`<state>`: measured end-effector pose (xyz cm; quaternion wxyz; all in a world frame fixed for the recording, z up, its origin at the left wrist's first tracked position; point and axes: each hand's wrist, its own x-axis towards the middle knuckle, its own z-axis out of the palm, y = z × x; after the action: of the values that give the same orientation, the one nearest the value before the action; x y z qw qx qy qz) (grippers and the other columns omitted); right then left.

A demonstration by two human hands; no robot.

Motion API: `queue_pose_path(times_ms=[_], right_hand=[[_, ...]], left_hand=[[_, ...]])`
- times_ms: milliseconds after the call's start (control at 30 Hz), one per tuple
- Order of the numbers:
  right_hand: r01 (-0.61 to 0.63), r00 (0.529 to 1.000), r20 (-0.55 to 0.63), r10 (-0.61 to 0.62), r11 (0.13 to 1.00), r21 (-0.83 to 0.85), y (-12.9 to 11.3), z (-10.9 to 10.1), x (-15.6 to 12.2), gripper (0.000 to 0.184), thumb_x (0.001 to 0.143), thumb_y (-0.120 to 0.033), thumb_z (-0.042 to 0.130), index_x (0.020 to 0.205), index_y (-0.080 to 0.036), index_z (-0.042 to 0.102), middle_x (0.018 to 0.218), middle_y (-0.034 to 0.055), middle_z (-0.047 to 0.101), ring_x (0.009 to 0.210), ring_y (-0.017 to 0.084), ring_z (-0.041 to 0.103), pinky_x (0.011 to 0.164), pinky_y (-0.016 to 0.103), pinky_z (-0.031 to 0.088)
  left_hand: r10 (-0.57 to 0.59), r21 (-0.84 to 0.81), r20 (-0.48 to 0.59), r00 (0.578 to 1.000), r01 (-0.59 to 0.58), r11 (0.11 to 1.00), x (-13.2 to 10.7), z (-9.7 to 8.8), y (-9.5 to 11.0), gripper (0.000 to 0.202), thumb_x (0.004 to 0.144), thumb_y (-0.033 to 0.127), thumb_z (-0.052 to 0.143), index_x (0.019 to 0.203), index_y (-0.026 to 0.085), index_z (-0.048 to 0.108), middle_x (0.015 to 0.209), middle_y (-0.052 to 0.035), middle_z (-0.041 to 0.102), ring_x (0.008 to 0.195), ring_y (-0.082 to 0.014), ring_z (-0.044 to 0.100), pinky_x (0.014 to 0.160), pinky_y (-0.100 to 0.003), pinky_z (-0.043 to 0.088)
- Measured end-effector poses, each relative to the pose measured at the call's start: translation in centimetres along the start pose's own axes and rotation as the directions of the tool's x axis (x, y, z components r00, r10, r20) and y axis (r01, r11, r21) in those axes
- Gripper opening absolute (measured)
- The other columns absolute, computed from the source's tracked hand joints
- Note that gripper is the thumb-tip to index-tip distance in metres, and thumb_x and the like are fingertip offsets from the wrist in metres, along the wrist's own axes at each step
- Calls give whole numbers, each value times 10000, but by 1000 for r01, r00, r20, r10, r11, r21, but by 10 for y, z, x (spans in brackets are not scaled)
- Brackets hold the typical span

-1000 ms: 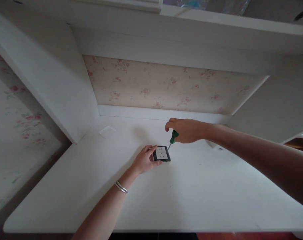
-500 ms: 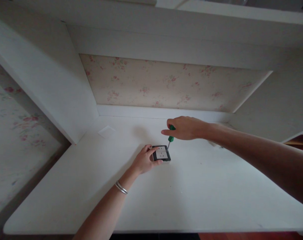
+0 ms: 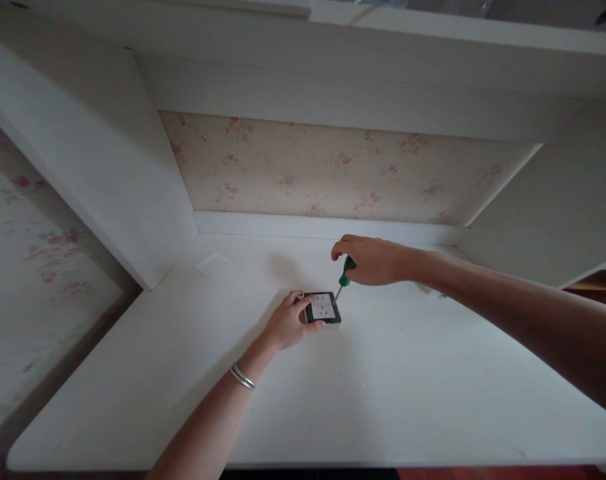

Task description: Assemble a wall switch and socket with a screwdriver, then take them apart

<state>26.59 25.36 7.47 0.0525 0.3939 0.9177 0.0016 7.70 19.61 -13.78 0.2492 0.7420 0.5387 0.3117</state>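
Observation:
A wall socket point(image 3: 323, 308) with a white face and a dark frame lies face up on the white desk. My left hand point(image 3: 290, 321) grips it from the left, with fingers on its top edge and face and the thumb along the near side. In my right hand point(image 3: 370, 259) is a screwdriver point(image 3: 345, 275) with a green handle. Its shaft slants down to the right side of the socket's frame, where the tip seems to touch. The screw itself is too small to make out.
The desk top point(image 3: 423, 387) spreads around both hands. A clear, thin square plate point(image 3: 213, 265) lies at its back left. A small pale object point(image 3: 431, 289) is partly hidden behind the right forearm. Side panels and an overhead shelf point(image 3: 457, 23) enclose the space.
My right hand has shifted slightly and its fingers have turned on the screwdriver, whose handle now leans further right. The left hand and the socket stay where they were.

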Motion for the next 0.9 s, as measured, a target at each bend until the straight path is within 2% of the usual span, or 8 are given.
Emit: queue_pose_path(times_ms=[133,233,333,500,667,767,833,900], right_hand=[[-52,998,-27,52,999,-11,-2,2,0,308,816,-414,523,1064,-237,567,1084,67,602,845,224,602,663,303,399],[-38,998,-50,36,998,-46,-5,2,-1,258,895,-323,389,1024,-212,583,1007,76,629,835,218,600,657,305,386],[26,999,-39,-28,999,-48,-8,-1,-5,285,804,-241,498,1082,-250,563,1095,49,603,824,200,600,627,286,376],[-64,995,-81,57,994,-93,-18,-4,-13,267,864,-424,452,984,-237,600,990,60,634,801,232,599,625,307,374],[-34,995,-95,27,997,-76,-23,1,-23,313,799,-242,475,1100,-253,559,1124,40,603,808,202,607,649,293,383],[-59,995,-80,55,997,-40,-23,4,-28,377,771,-323,545,1144,-264,539,1164,46,582,813,206,609,641,287,386],[-89,992,-86,88,996,-9,-22,6,-30,305,836,-403,492,1080,-235,568,1066,59,623,802,210,608,638,290,384],[-90,991,-103,89,996,0,-21,8,-32,263,896,-365,404,1003,-212,590,985,62,643,793,203,605,638,289,378]], left_hand=[[-3,-2,-4,1000,3,1000,0,0,0,627,716,543,680,1274,308,515,1310,-38,408,1203,-238,442,1042,-328,372],[6,-3,-7,1000,-6,1000,0,-1,1,627,720,546,675,1276,305,512,1313,-41,407,1206,-238,441,1039,-328,376],[6,0,2,1000,-6,1000,0,-1,1,631,722,553,669,1280,306,508,1315,-47,408,1208,-243,439,1043,-342,372],[0,-3,4,1000,0,1000,0,-2,1,631,723,549,670,1282,306,507,1320,-52,405,1206,-248,438,1051,-358,364],[7,-8,-5,1000,-7,1000,0,-1,2,631,712,526,689,1277,305,516,1297,-48,418,1205,-242,439,1061,-347,355],[5,0,-6,1000,-5,1000,1,0,2,621,714,515,691,1273,303,521,1302,-50,413,1212,-240,436,1062,-340,353],[8,3,-5,1000,-8,1000,1,0,1,622,718,518,686,1277,305,516,1310,-50,410,1216,-239,433,1064,-338,350],[12,5,-8,1000,-12,1000,1,0,1,624,720,527,681,1279,307,512,1313,-48,410,1220,-236,429,1066,-336,345]])
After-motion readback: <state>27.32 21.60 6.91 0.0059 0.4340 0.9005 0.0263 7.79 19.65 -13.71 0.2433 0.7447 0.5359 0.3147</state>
